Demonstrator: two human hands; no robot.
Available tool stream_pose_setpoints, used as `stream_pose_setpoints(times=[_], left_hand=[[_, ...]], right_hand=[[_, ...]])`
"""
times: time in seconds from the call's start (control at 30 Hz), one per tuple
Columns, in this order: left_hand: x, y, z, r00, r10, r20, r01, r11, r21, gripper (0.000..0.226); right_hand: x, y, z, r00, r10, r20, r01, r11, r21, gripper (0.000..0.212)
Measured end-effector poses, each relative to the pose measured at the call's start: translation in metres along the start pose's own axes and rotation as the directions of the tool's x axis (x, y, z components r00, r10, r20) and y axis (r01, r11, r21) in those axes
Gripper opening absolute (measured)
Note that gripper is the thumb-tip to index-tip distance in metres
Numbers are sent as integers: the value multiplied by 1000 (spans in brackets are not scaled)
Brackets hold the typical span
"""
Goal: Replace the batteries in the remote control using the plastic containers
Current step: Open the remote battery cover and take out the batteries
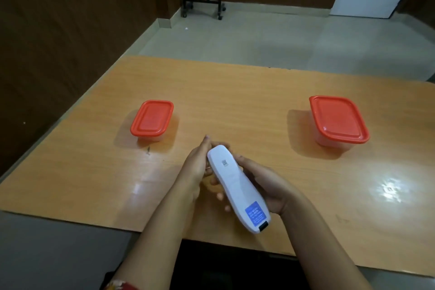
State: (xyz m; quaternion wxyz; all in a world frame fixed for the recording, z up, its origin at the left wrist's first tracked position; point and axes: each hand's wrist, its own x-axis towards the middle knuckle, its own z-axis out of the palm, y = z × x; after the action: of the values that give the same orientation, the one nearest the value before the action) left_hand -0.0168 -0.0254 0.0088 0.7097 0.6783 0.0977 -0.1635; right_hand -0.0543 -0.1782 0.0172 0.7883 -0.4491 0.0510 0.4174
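The remote (236,187) is held back-up over the table (270,92), cradled in the curled right hand (266,186) and pinched at its far end by the left hand (196,167). Cover removal is apparently in hand; the seam is unclear. Both boxes (151,118) (339,119) remain lidded; the cover must be slid off next.

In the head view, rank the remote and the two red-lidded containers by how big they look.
1. Right container: largest, with the widest lid.
2 and 3. Remote and left container: unsure. The remote is longer but narrow, and it is held nearer the camera in the left hand and right hand, which inflates it.
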Motion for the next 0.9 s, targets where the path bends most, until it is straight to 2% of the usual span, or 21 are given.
stream_pose_setpoints(times=[0.07,0.17,0.27,0.33,0.43,0.53,0.7,0.9], left_hand=[[1,-3,0,1000,16,-10,-16,1000,20,55],[4,-4,2,997,83,-7,-83,995,-58,60],[9,-1,3,979,161,-125,-179,973,-147,62],[13,-1,0,958,212,-193,-244,957,-157,63],[16,-4,-6,967,210,-147,-225,970,-94,68],[18,-6,-9,983,159,-91,-164,985,-55,77],[15,-4,-8,929,300,-217,-329,938,-110,79],[13,0,-12,932,296,-211,-327,936,-132,83]], right_hand=[[2,0,1,1000,17,14,-16,998,-63,57],[6,3,6,999,29,28,-26,994,-107,50],[8,5,10,999,6,43,0,993,-118,32],[10,6,13,999,10,46,-5,993,-120,27],[14,6,14,1000,24,-1,-24,992,-123,28],[17,7,11,998,-43,-40,35,985,-166,30],[21,16,19,988,-151,-42,140,971,-192,20],[23,17,28,968,-237,-79,214,950,-227,19]])
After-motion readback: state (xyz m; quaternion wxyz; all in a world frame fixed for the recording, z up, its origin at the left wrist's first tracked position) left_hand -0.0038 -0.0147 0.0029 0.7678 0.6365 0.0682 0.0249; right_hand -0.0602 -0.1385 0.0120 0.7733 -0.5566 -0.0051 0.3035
